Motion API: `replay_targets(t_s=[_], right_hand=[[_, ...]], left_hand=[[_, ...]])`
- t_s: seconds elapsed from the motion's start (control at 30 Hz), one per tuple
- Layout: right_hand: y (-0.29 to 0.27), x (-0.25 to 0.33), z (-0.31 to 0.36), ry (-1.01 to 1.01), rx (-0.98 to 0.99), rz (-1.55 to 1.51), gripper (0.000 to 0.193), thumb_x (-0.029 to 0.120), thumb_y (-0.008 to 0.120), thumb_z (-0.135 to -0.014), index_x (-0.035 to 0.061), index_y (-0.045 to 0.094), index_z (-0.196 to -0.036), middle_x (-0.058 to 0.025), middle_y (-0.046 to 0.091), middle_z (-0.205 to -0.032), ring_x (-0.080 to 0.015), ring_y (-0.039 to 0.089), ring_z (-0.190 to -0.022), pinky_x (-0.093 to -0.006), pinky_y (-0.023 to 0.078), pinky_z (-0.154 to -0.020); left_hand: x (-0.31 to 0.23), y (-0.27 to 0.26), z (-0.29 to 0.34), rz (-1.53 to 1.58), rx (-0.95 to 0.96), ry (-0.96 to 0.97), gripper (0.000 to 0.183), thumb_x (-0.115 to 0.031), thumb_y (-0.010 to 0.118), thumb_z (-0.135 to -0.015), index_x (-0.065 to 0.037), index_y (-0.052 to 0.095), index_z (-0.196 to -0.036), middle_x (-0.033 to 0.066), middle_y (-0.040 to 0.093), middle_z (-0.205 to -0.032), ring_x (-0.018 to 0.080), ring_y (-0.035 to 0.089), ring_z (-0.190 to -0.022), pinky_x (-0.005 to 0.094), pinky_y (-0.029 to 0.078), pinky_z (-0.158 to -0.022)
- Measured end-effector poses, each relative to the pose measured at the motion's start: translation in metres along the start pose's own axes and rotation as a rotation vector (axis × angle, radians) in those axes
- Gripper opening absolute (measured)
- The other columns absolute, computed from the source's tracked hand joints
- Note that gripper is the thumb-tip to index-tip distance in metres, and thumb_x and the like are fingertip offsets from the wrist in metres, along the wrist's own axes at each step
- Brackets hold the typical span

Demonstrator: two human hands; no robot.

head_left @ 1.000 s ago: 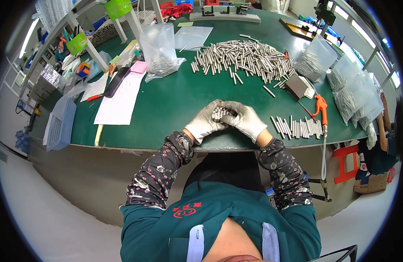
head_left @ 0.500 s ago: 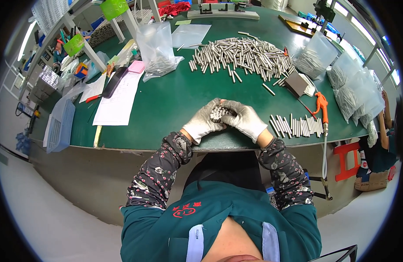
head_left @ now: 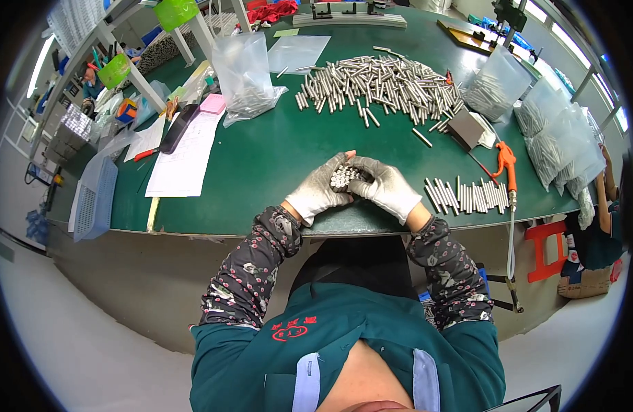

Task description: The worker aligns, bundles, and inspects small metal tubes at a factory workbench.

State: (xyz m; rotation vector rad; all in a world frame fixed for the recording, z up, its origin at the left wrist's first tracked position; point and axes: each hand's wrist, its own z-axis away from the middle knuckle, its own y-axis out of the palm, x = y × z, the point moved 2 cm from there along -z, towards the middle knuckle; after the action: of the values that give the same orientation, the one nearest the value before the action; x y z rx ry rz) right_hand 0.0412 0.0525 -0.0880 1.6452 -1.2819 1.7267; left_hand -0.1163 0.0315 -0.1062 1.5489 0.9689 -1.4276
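Metal rods (head_left: 341, 177) bundled end-on between both gloved hands, same as a second ago.
Left hand (head_left: 319, 191) and right hand (head_left: 386, 187) stay closed around bundle at table (head_left: 261, 158) edge; no shift.

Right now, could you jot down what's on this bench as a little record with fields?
Surface: green table
Left hand: gloved, cupped around bundle of metal rods
Right hand: gloved, closed on the same bundle from the other side
Bundle: ends facing up, near the table's front edge
Behind: large loose pile of metal rods
Right of hands: short row of rods, orange air blow gun
Left: paper sheets, clear plastic bag
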Motion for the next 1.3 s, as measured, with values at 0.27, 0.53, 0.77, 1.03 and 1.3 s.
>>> replay_targets(t_s=[0.27, 0.53, 0.77, 1.03, 1.3], right_hand=[[0.001, 0.005, -0.001, 0.003, 0.001, -0.003, 0.044, 0.020, 0.066, -0.078, -0.0001, 0.053, -0.115, -0.0105, 0.064, -0.099, -0.0131, 0.060, -0.089, -0.0247, 0.047, -0.079], [0.001, -0.005, -0.005, -0.029, -0.038, 0.085, 0.045, 0.026, 0.065, -0.077, 0.0026, 0.055, -0.114, -0.0147, 0.064, -0.097, -0.0216, 0.063, -0.088, -0.0286, 0.048, -0.079], [0.001, 0.003, 0.000, 0.016, 0.111, 0.097, 0.049, 0.017, 0.063, -0.079, -0.0022, 0.047, -0.121, -0.0123, 0.060, -0.103, -0.0154, 0.056, -0.094, -0.0274, 0.044, -0.086], [-0.003, 0.032, 0.009, -0.011, -0.131, 0.350, 0.040, 0.017, 0.061, -0.074, 0.0029, 0.054, -0.111, -0.0121, 0.061, -0.090, -0.0223, 0.059, -0.084, -0.0320, 0.047, -0.075], [0.021, 0.062, 0.004, -0.397, -0.194, 0.775, 0.014, 0.013, 0.063, -0.067, 0.0071, 0.064, -0.081, -0.0093, 0.057, -0.071, -0.0288, 0.056, -0.071, -0.0385, 0.044, -0.065]], left_hand=[[-0.002, -0.002, -0.001, -0.032, 0.023, -0.019, 0.087, 0.007, 0.071, -0.064, -0.008, 0.028, -0.138, 0.0045, 0.049, -0.120, 0.0128, 0.048, -0.106, 0.0241, 0.042, -0.090], [0.000, -0.004, -0.003, -0.052, 0.020, -0.015, 0.092, 0.005, 0.072, -0.063, -0.010, 0.024, -0.139, 0.0051, 0.047, -0.124, 0.0136, 0.047, -0.108, 0.0249, 0.041, -0.091], [0.005, 0.000, 0.000, -0.042, -0.040, 0.111, 0.102, -0.002, 0.078, -0.060, -0.015, 0.019, -0.142, 0.0048, 0.053, -0.116, 0.0126, 0.051, -0.101, 0.0243, 0.042, -0.088], [-0.001, 0.004, 0.000, -0.081, -0.070, 0.003, 0.097, -0.006, 0.079, -0.063, -0.011, 0.021, -0.141, 0.0029, 0.051, -0.116, 0.0093, 0.049, -0.102, 0.0242, 0.042, -0.088], [0.016, 0.003, -0.008, -0.242, -0.175, 0.240, 0.093, -0.004, 0.075, -0.065, -0.011, 0.021, -0.141, 0.0042, 0.057, -0.111, 0.0126, 0.054, -0.096, 0.0239, 0.044, -0.085]])
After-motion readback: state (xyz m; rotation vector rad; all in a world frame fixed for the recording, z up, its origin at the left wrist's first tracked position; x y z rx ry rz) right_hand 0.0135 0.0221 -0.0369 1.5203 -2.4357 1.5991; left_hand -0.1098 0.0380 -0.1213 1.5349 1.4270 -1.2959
